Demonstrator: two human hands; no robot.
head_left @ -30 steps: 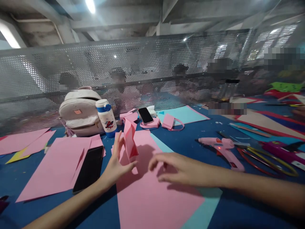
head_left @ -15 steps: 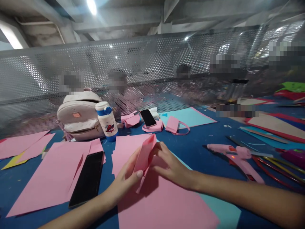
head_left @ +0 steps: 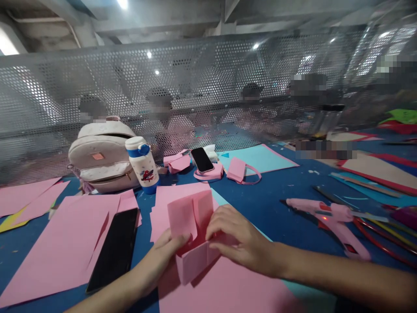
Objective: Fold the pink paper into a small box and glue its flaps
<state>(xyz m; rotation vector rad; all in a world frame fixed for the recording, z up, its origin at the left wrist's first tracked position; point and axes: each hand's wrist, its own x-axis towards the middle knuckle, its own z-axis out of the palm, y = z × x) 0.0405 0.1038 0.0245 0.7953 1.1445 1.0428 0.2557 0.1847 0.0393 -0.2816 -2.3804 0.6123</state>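
A small pink foam-sheet box [head_left: 195,263] with raised flaps is held over the stacked pink sheets. My left hand [head_left: 167,250] grips its left side, thumb over the inner edge. On the right side, the curled fingers of my right hand [head_left: 236,237] pinch the box wall. Beneath lie a large pink sheet [head_left: 234,291] and the edge of a light blue sheet [head_left: 306,295]. Farther back sit small pink bag shapes, one with a looped strap [head_left: 236,169]. What the hidden fingertips touch inside the box cannot be seen.
A pink glue gun [head_left: 335,221] with an orange light lies at right, near scissors-like coloured handles [head_left: 387,243]. At left are a black phone [head_left: 114,250] and pink sheets [head_left: 61,243]. A bottle [head_left: 143,169], backpack [head_left: 100,156] and perforated metal screen [head_left: 202,87] stand behind.
The pink piece has been turned and opened out, so its box interior and flaps now show. Both hands have moved slightly lower, still holding it. The view has shifted a little.
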